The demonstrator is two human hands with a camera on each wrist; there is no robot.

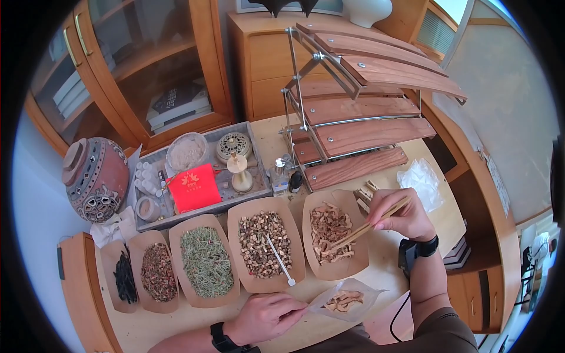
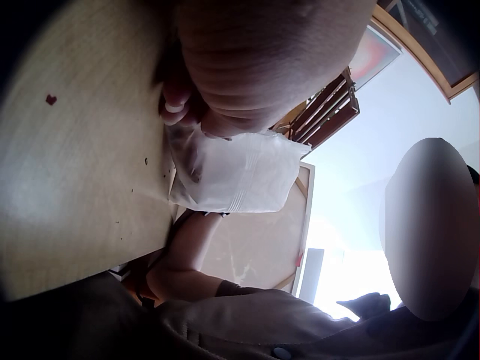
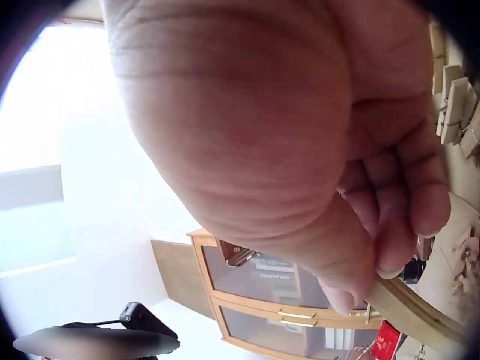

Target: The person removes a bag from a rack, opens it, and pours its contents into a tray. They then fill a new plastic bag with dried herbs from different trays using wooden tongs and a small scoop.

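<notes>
My right hand (image 1: 402,215) holds wooden tweezers (image 1: 376,225) over the rightmost paper tray (image 1: 358,267), their tips among pale dried slices (image 1: 331,226). The right wrist view shows the thumb and fingers (image 3: 352,289) pinching the tweezers (image 3: 412,311). At the table's front, my left hand (image 1: 268,317) pinches the edge of a translucent bag (image 1: 366,310), which lies with its mouth spread and some pale slices (image 1: 344,300) inside. In the left wrist view the bag (image 2: 240,172) stands out beyond the fingers (image 2: 176,109).
Several paper trays of dried herbs stand to the left, one with a small white spoon (image 1: 278,259) across it. Behind them are a grey tray (image 1: 265,170) with a red packet (image 1: 194,188) and small bottles (image 1: 279,176). A wooden tiered rack (image 1: 368,132), clothespins (image 1: 365,195) and crumpled plastic (image 1: 421,183) are at the right.
</notes>
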